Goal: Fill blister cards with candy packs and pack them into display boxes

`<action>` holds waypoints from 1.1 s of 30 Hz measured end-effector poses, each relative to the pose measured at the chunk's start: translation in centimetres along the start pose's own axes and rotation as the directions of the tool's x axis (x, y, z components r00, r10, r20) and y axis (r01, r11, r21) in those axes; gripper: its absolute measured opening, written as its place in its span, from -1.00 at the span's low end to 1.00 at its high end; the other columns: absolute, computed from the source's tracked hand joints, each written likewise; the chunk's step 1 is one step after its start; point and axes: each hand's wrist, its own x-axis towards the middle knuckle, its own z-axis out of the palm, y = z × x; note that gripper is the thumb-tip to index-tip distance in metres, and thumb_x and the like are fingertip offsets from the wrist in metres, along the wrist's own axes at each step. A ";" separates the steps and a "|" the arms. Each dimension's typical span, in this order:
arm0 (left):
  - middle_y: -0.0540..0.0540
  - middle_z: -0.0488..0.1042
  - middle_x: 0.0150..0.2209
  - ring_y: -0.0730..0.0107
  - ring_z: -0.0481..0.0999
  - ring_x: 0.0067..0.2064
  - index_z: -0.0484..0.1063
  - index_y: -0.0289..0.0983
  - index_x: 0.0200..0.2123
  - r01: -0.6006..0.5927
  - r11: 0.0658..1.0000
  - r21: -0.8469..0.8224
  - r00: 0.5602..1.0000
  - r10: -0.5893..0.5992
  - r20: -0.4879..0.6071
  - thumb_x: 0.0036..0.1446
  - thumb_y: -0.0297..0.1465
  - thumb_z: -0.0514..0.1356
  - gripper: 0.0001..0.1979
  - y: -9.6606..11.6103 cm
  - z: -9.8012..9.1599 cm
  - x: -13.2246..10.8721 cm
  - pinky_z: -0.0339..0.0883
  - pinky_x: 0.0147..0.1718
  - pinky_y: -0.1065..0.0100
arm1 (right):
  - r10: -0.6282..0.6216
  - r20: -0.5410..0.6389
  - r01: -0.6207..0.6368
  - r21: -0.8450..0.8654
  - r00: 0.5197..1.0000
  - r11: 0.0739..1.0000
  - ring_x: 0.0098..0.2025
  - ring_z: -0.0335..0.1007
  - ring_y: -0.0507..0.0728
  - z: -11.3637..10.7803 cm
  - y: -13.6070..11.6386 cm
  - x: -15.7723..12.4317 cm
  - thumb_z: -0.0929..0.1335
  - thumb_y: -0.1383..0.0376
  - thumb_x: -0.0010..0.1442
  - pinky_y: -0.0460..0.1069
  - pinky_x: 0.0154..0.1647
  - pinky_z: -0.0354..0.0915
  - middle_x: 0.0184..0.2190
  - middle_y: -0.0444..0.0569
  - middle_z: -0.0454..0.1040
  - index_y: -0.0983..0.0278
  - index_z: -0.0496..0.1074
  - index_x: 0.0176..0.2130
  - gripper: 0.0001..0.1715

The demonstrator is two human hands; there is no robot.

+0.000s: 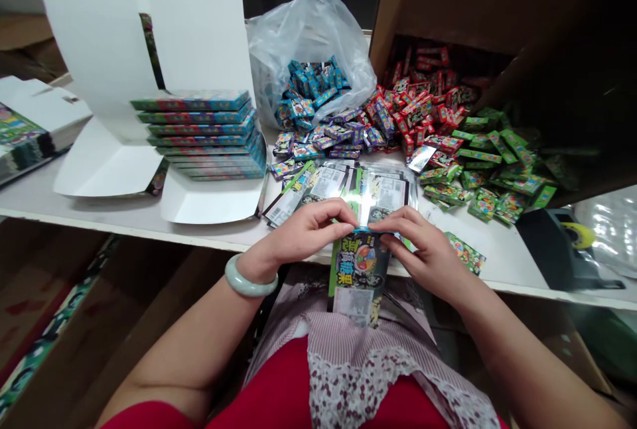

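Observation:
Between my two hands hangs a flat black printed candy pouch (360, 266) with green lettering, just over the table's front edge. My left hand (323, 227) pinches its upper left edge with thumb and fingertips. The upper right edge is gripped by my right hand (413, 237). A thin blue strip shows at the pouch's top, between the fingertips; I cannot tell what it belongs to. Right behind the hands lie several similar flat pouches (388, 187), overlapping on the table. A small green packet (465, 252) rests beside my right hand.
Purple (343, 132), red (423, 104) and green (492, 150) small candy boxes form a heap behind. Blue ones sit in a clear plastic bag (318, 24). At left, open white display boxes (209, 207) hold stacked packs (204, 134). A black tape dispenser (557, 250) stands at right.

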 end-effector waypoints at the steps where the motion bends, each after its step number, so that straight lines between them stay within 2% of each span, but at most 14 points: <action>1: -0.10 0.47 -0.23 0.35 0.44 -0.16 0.47 -0.30 -0.28 0.003 1.000 0.013 1.000 -0.003 0.009 0.21 -0.37 0.14 -0.85 0.0 0.0 -0.1 0.29 -0.10 0.27 | 0.004 -0.003 -0.004 -0.004 1.000 1.000 -0.14 0.32 0.11 0.0 0.0 -0.1 0.26 0.45 0.28 0.04 -0.15 0.31 -0.22 -0.04 0.36 0.12 0.40 0.00 -0.64; 4: -0.09 0.50 -0.23 0.37 0.45 -0.17 0.48 -0.30 -0.23 0.072 0.997 -0.040 0.997 -0.073 -0.025 0.19 -0.37 0.16 -0.85 -0.2 0.1 -0.2 0.31 -0.11 0.29 | 0.011 -0.020 -0.012 -0.022 1.000 1.000 -0.14 0.31 0.11 0.2 -0.1 -0.2 0.26 0.45 0.28 0.04 -0.15 0.31 -0.21 -0.03 0.36 0.14 0.40 0.01 -0.64; 7: -0.06 0.50 -0.31 0.42 0.44 -0.26 0.47 -0.32 -0.28 0.130 0.987 -0.090 0.988 -0.136 -0.066 0.14 -0.37 0.19 -0.86 -0.2 0.0 0.1 0.32 -0.22 0.35 | 0.008 -0.027 -0.009 -0.042 1.000 0.999 -0.13 0.32 0.12 0.2 -0.4 -0.1 0.25 0.45 0.28 0.05 -0.16 0.31 -0.21 -0.01 0.36 0.18 0.40 0.00 -0.66; 9: -0.04 0.48 -0.37 0.45 0.42 -0.32 0.47 -0.33 -0.32 0.148 0.987 -0.069 0.988 -0.150 -0.027 0.12 -0.37 0.20 -0.87 0.1 -0.5 0.5 0.30 -0.29 0.37 | 0.001 -0.031 -0.002 -0.052 1.000 0.999 -0.13 0.32 0.13 0.3 -0.7 0.0 0.25 0.44 0.28 0.06 -0.15 0.31 -0.21 0.00 0.36 0.20 0.39 0.00 -0.67; 13: -0.02 0.45 -0.43 0.47 0.40 -0.38 0.45 -0.35 -0.38 0.144 0.989 -0.015 0.981 -0.141 0.136 0.07 -0.39 0.22 -0.88 0.5 -1.8 1.5 0.28 -0.36 0.40 | -0.041 -0.007 0.040 -0.112 0.999 0.993 -0.16 0.29 0.15 0.4 -1.0 0.3 0.23 0.46 0.28 0.08 -0.19 0.31 -0.23 0.02 0.35 0.19 0.37 0.06 -0.61; 17: -0.02 0.45 -0.43 0.47 0.39 -0.38 0.45 -0.35 -0.38 0.117 0.993 0.035 0.974 -0.122 0.193 0.07 -0.39 0.22 -0.88 0.4 -2.5 2.1 0.27 -0.38 0.41 | -0.063 0.039 0.068 -0.124 0.997 0.990 -0.16 0.28 0.15 0.3 -0.9 0.5 0.23 0.50 0.26 0.07 -0.20 0.31 -0.22 0.03 0.34 0.16 0.43 0.03 -0.57; 23: -0.02 0.45 -0.42 0.48 0.40 -0.38 0.46 -0.34 -0.37 0.153 0.988 -0.008 0.964 -0.147 0.222 0.06 -0.36 0.24 -0.86 0.1 -2.6 2.0 0.27 -0.36 0.41 | -0.088 0.080 0.088 0.000 0.993 0.996 -0.11 0.28 0.11 0.0 -0.2 0.5 0.23 0.57 0.22 0.04 -0.14 0.31 -0.18 -0.03 0.31 0.06 0.42 0.05 -0.45; 27: 0.00 0.43 -0.45 0.49 0.38 -0.40 0.44 -0.34 -0.40 0.133 0.991 0.030 0.966 -0.136 0.220 0.05 -0.39 0.22 -0.89 0.5 -2.5 2.1 0.25 -0.39 0.43 | -0.067 0.064 0.063 0.068 0.996 0.996 -0.14 0.28 0.09 0.1 0.2 0.6 0.24 0.53 0.25 0.02 -0.18 0.31 -0.20 -0.05 0.28 0.01 0.41 0.06 -0.46; 33: 0.01 0.43 -0.47 0.50 0.36 -0.42 0.44 -0.34 -0.42 0.137 0.988 0.074 0.970 -0.149 0.193 0.04 -0.40 0.21 -0.90 0.9 -2.0 2.2 0.23 -0.41 0.43 | -0.090 0.087 0.085 0.059 0.992 0.995 -0.14 0.27 0.09 0.1 0.5 0.6 0.24 0.52 0.26 0.02 -0.18 0.29 -0.20 -0.05 0.29 0.02 0.41 0.05 -0.49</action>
